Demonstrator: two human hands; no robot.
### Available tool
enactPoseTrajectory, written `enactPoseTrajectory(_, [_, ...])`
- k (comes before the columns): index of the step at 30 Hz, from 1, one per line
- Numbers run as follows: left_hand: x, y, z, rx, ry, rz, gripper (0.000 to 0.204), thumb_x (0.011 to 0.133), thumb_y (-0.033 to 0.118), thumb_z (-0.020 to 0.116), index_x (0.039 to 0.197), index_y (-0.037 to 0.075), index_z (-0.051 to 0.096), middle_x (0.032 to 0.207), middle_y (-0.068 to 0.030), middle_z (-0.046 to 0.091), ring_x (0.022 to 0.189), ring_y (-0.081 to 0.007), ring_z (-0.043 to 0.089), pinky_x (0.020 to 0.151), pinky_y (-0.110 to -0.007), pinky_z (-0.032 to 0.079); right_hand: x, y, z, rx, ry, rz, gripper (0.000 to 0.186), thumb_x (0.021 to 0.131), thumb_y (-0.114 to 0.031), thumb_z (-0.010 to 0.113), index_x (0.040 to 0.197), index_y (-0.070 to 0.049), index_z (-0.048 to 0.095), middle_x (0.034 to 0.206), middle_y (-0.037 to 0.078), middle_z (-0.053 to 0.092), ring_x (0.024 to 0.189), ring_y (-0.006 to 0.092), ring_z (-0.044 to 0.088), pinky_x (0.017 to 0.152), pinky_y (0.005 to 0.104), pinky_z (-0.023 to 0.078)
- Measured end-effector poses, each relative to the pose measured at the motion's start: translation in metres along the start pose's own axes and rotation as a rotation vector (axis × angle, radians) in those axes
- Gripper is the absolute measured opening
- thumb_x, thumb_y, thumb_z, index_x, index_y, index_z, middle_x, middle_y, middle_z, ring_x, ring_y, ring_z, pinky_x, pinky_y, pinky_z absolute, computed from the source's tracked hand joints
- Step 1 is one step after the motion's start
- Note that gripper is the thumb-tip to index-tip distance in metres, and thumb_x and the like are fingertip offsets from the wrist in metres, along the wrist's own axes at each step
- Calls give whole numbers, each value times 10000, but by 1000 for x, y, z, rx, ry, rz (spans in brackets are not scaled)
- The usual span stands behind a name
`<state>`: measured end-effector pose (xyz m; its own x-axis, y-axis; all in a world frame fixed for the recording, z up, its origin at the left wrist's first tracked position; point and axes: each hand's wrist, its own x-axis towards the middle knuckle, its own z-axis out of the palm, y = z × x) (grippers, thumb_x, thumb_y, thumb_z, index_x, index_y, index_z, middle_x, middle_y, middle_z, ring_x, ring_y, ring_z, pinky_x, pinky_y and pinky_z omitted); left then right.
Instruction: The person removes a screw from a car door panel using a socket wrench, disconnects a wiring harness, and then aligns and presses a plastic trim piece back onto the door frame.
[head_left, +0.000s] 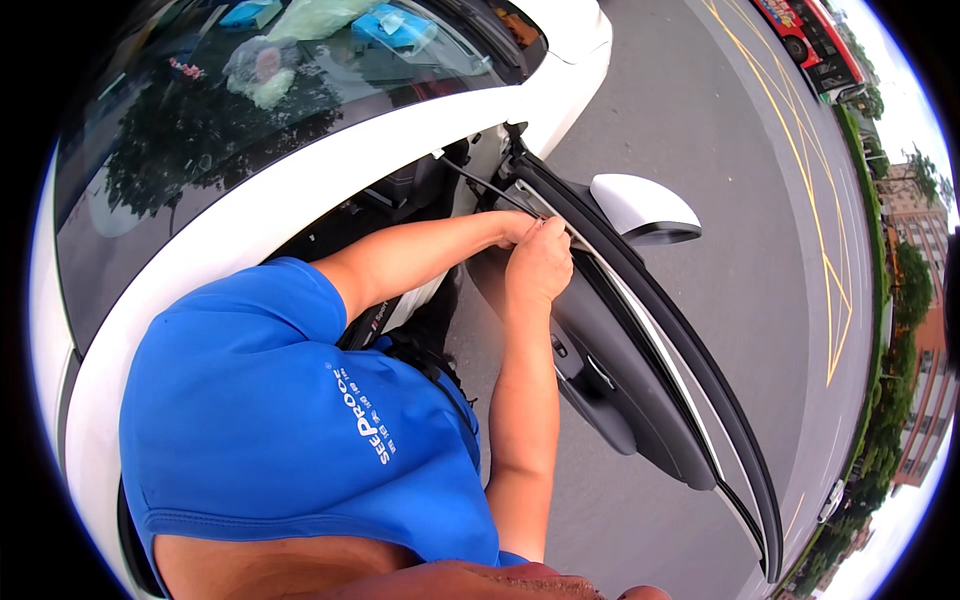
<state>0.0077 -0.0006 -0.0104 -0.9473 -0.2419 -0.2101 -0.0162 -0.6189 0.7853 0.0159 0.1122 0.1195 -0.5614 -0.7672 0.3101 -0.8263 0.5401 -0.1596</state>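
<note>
Both of my hands meet at the upper front corner of an opened car door (625, 385), beside its window frame. My left hand (512, 230) reaches across, closed, its fingertips partly hidden behind the right. Next to it, my right hand (540, 265) is closed in a pinch, knuckles up. A thin dark strip (480, 178) with a pale end runs from the car's door opening to my fingertips, which close around its near end. Whether it is a cable or a rubber strip I cannot make out. Just outside the frame sits the white side mirror (645, 203).
The white car (330, 160) stands close on my left, its windscreen (270, 110) showing tissue-like items and blue packs behind it. Grey road (680, 120) with yellow lines stretches to the right. A red bus (815, 45) is at the far upper right, near a hedge.
</note>
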Motion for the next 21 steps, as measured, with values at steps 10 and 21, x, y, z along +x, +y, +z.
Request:
enactPoseTrajectory(10, [1, 16, 6, 46, -9, -1, 117, 838, 145, 690, 931, 79, 667, 938, -15, 666, 837, -124, 595, 760, -299, 490, 42, -32, -8, -245, -290, -185, 134, 926, -156, 520, 944, -29, 562, 950, 157, 689, 805, 266, 722, 677, 338, 599])
enactPoseTrajectory(21, [-6, 20, 3, 52, -5, 14, 121, 837, 153, 693, 928, 78, 666, 947, -17, 665, 848, -123, 593, 765, -297, 488, 36, -35, 8, -212, -293, -230, 146, 927, -148, 504, 997, -35, 564, 947, 168, 671, 811, 291, 720, 660, 356, 599])
